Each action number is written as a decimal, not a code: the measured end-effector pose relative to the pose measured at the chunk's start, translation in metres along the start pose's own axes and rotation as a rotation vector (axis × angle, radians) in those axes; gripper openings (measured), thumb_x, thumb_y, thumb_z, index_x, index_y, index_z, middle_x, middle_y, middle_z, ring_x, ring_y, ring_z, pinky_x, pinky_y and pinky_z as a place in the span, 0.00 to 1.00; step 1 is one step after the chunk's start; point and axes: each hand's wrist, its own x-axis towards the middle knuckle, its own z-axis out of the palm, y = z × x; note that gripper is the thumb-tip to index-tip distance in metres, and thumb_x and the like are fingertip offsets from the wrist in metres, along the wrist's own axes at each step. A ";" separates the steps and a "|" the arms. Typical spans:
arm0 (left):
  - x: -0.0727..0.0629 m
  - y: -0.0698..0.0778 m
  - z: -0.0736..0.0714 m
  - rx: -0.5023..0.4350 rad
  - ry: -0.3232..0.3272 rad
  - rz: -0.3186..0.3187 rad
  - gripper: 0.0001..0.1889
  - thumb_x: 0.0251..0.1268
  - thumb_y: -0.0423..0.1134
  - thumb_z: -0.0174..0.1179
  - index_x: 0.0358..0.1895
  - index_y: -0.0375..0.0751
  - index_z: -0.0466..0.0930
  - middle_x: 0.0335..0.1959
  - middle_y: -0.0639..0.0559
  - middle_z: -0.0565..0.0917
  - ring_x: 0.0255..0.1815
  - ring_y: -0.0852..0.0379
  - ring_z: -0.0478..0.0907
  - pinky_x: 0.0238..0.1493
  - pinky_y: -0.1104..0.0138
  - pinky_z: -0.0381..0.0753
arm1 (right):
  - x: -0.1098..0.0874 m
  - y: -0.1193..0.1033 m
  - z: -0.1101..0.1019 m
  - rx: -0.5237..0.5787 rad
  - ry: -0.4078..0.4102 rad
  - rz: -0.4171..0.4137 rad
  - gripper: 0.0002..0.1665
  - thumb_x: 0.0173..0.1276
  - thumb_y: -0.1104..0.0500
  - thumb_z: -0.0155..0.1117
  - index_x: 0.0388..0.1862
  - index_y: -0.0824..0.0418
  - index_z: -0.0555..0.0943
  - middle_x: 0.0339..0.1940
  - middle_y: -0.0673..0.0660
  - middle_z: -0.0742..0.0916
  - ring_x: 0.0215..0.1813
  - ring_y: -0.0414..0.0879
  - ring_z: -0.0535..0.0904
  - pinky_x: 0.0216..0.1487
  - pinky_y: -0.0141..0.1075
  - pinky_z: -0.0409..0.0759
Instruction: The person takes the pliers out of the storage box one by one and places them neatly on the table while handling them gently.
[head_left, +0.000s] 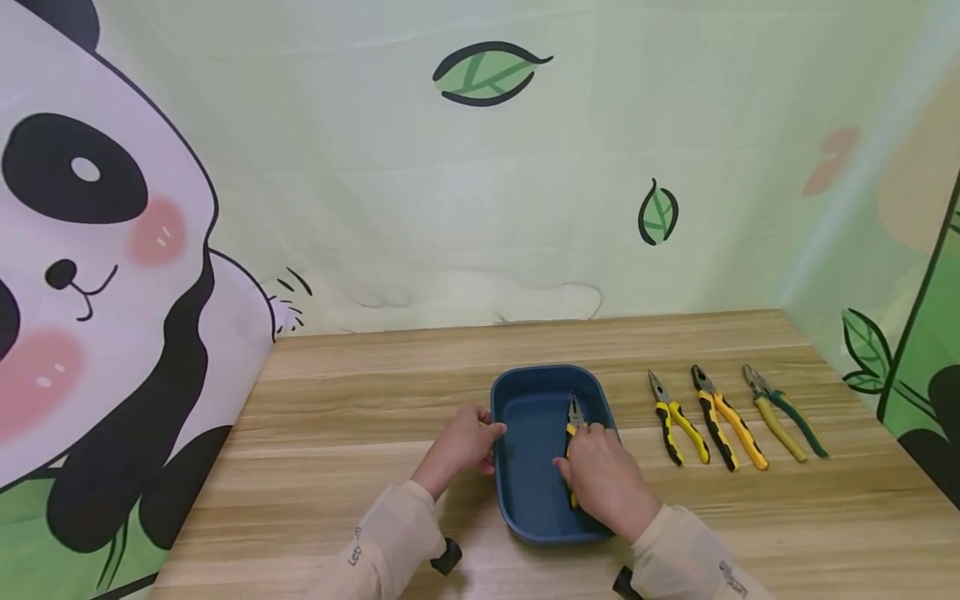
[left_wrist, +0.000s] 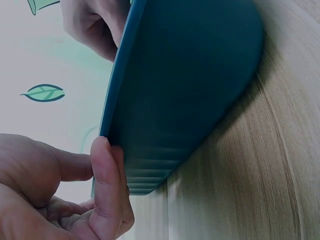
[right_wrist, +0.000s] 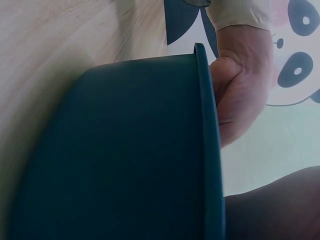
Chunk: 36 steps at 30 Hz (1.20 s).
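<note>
A dark blue rectangular plastic bin stands on the wooden table. My left hand pinches its left rim between thumb and fingers; the left wrist view shows the fingertips at that rim from outside. Inside the bin, along its right wall, lies a pair of pliers with yellow and black handles, jaws pointing away from me. My right hand reaches over the right rim and grips the pliers by the handles, hiding most of them. In the right wrist view the bin's outer wall covers the pliers.
To the right of the bin three more pliers lie in a row: long-nose pliers with yellow-black handles, combination pliers with orange-black handles, and pliers with green and tan handles. A printed panda curtain hangs behind the table.
</note>
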 end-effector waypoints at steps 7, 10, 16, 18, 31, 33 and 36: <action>-0.001 0.001 0.000 0.010 0.004 0.000 0.08 0.77 0.33 0.59 0.44 0.32 0.71 0.26 0.45 0.75 0.17 0.55 0.78 0.19 0.69 0.84 | 0.000 -0.001 0.002 -0.011 -0.003 -0.020 0.22 0.69 0.53 0.74 0.35 0.75 0.85 0.32 0.66 0.82 0.37 0.59 0.80 0.42 0.51 0.87; -0.001 0.000 0.000 0.006 0.003 -0.003 0.08 0.77 0.33 0.59 0.45 0.31 0.71 0.26 0.44 0.75 0.17 0.55 0.78 0.19 0.69 0.84 | 0.000 -0.001 0.005 -0.016 0.004 -0.030 0.20 0.68 0.54 0.75 0.33 0.74 0.84 0.30 0.66 0.83 0.35 0.59 0.80 0.40 0.52 0.87; -0.001 0.000 0.000 -0.001 0.000 0.002 0.08 0.77 0.33 0.59 0.45 0.31 0.71 0.27 0.44 0.75 0.18 0.54 0.78 0.19 0.68 0.84 | 0.002 -0.002 0.010 -0.052 -0.007 -0.033 0.19 0.67 0.55 0.76 0.30 0.71 0.85 0.29 0.66 0.83 0.34 0.60 0.79 0.38 0.52 0.87; -0.001 0.000 0.000 -0.006 -0.002 0.001 0.08 0.77 0.33 0.59 0.45 0.31 0.71 0.27 0.44 0.75 0.18 0.54 0.78 0.19 0.68 0.84 | 0.002 -0.002 0.011 -0.077 -0.002 -0.031 0.19 0.66 0.54 0.77 0.29 0.71 0.85 0.30 0.67 0.83 0.34 0.60 0.79 0.38 0.52 0.87; -0.001 0.002 0.001 -0.022 -0.008 0.002 0.07 0.78 0.32 0.58 0.43 0.33 0.70 0.23 0.49 0.70 0.18 0.55 0.77 0.19 0.70 0.83 | 0.005 -0.002 0.016 -0.080 -0.034 0.009 0.22 0.61 0.53 0.81 0.30 0.73 0.86 0.34 0.70 0.80 0.36 0.59 0.76 0.36 0.50 0.87; -0.002 0.002 0.001 -0.018 -0.004 0.004 0.07 0.78 0.32 0.58 0.43 0.33 0.70 0.24 0.49 0.70 0.18 0.55 0.77 0.19 0.69 0.83 | 0.006 -0.002 0.016 -0.070 -0.043 0.025 0.23 0.61 0.53 0.81 0.32 0.74 0.85 0.35 0.70 0.79 0.37 0.59 0.75 0.36 0.50 0.87; -0.002 0.002 0.001 -0.012 -0.001 0.003 0.07 0.78 0.32 0.58 0.43 0.32 0.70 0.24 0.48 0.71 0.18 0.55 0.77 0.19 0.69 0.83 | 0.007 -0.001 0.017 -0.051 -0.053 0.035 0.24 0.62 0.53 0.80 0.34 0.75 0.85 0.35 0.69 0.78 0.38 0.58 0.74 0.37 0.50 0.87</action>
